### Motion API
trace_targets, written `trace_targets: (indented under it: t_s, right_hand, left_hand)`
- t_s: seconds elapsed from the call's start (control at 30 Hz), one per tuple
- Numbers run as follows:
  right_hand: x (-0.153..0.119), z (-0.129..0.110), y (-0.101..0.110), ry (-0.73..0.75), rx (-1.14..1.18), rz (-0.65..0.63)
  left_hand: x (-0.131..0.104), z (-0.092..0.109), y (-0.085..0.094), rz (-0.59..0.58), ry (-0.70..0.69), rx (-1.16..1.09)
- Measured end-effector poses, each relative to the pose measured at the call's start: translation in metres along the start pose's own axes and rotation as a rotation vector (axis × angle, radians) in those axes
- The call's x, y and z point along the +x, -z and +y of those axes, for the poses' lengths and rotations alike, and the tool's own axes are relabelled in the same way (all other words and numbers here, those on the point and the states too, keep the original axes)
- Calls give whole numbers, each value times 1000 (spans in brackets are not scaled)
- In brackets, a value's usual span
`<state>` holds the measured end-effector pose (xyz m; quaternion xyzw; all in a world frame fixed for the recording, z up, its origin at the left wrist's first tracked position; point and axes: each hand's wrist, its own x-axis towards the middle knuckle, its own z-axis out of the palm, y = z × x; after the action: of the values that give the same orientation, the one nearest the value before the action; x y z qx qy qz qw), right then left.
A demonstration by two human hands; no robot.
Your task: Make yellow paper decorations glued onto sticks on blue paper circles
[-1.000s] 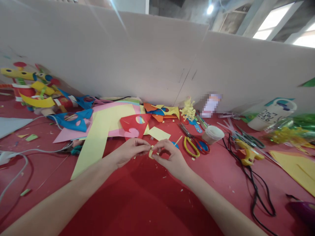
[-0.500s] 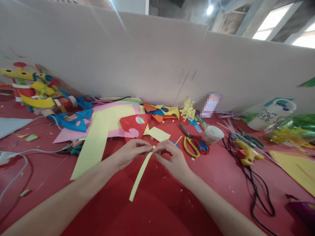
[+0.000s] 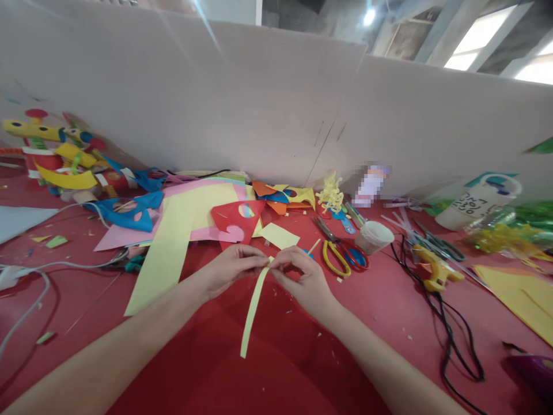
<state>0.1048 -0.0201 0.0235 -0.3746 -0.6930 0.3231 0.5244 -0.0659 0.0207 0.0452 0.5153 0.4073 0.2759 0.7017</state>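
Down from the pinched fingers hangs a narrow pale-yellow strip (image 3: 254, 314), over the bare part of the red counter (image 3: 207, 374) nearest the person. Its long axis runs mostly up and down in the view, bowing gently; the free end points toward the person and slightly left, while the upper end lies between the fingertips. Left hand (image 3: 235, 268) and right hand (image 3: 305, 279) meet there, the fingers of each closed narrowly on the strip's top, thumbs against forefingers. Beyond the right hand, scissors (image 3: 339, 253) with yellow and red handles lie beside a paper cup (image 3: 375, 237); the cup's mouth faces up, and what it holds I cannot tell. Farther right, a white tub (image 3: 464, 206) with black writing leans over, something dark blue showing at its end. Next to it, a clear bag (image 3: 496, 233) holds green and yellow material. A yellow glue gun (image 3: 437, 275) lies nearer, with a black cord. At far left, a red-and-white cup (image 3: 38, 162) stands under a yellow toy head (image 3: 37, 131).
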Motion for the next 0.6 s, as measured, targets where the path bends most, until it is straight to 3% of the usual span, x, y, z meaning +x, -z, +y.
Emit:
trace_targets:
  t_s: [0.6]
  right_hand:
    - [-2, 1, -1, -80, -25, 7]
  left_hand:
    - [1, -1, -1, 27, -29, 47]
